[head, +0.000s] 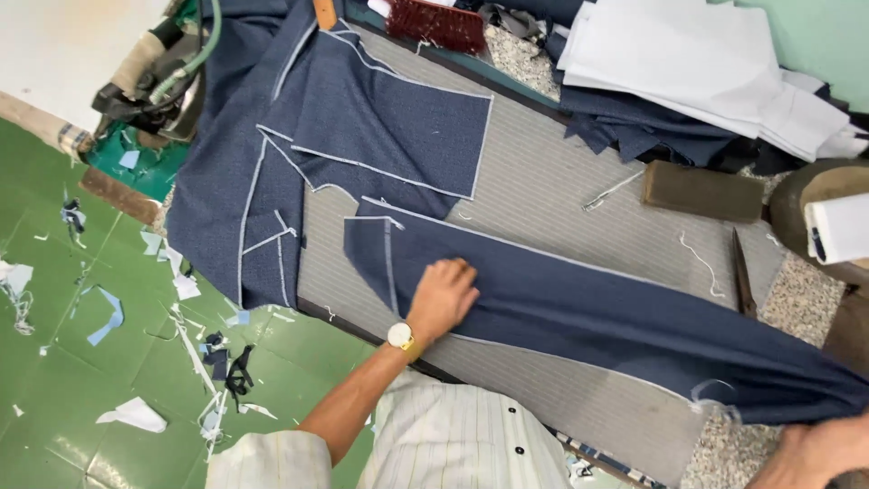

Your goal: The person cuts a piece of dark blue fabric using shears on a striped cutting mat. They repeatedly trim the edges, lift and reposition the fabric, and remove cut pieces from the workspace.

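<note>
A long navy fabric piece (588, 317) with pale stitched edges lies across the grey striped pad (552, 181) of a worktable. My left hand (444, 294), with a wristwatch on its wrist, presses down on the piece near its left end, fingers slightly curled and holding nothing. My right hand (815, 453) is only partly in view at the bottom right corner and grips the piece's far right end. More navy garment panels (362, 127) lie spread over the table's upper left.
A steam iron (149, 81) with a green hose sits at the top left. A red-bristled brush (439, 23), stacked white cloth (688, 54), a brown block (701, 190) and scissors (742, 272) lie on the table. Fabric scraps litter the green floor (90, 317).
</note>
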